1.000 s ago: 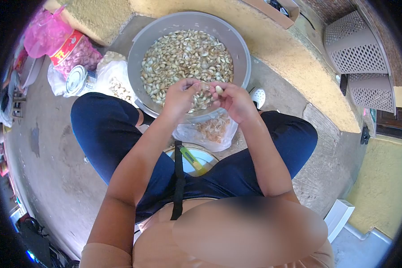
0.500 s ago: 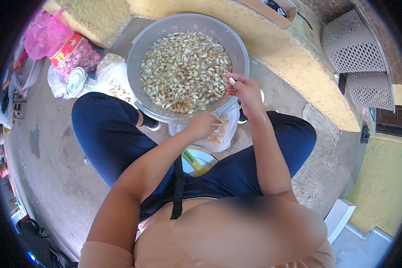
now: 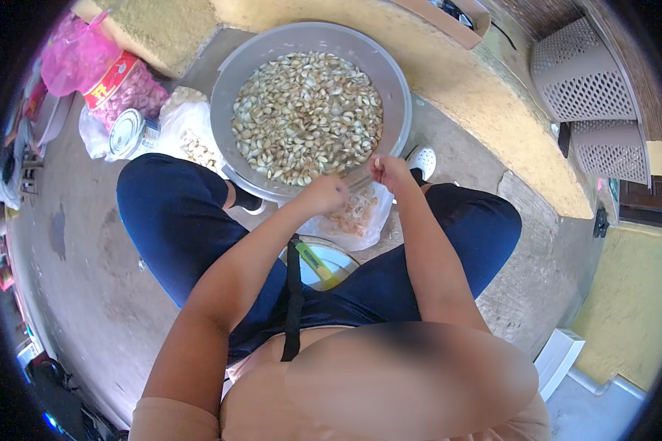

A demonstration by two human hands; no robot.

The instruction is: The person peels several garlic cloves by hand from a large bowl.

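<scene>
A large grey tub (image 3: 399,81) holds many garlic cloves (image 3: 305,110). My left hand (image 3: 327,194), its fingers closed, is at the tub's near rim; whatever it may hold is too small and blurred to make out. To its right, my right hand (image 3: 392,173) pinches a small pale clove (image 3: 377,163) just outside the rim. Below both hands lies a clear plastic bag (image 3: 375,224) with thin papery peelings (image 3: 351,217) in it.
A pink mesh sack (image 3: 129,92), a can (image 3: 127,132) and a white bag with cloves (image 3: 191,140) are at the left. Between my legs is a round lid (image 3: 335,259) with a green-yellow object. Grey crates (image 3: 585,81) stand at the right.
My right hand has moved down from over the tub's right side to near my left hand. My left hand has shifted slightly left and up, uncovering more peelings.
</scene>
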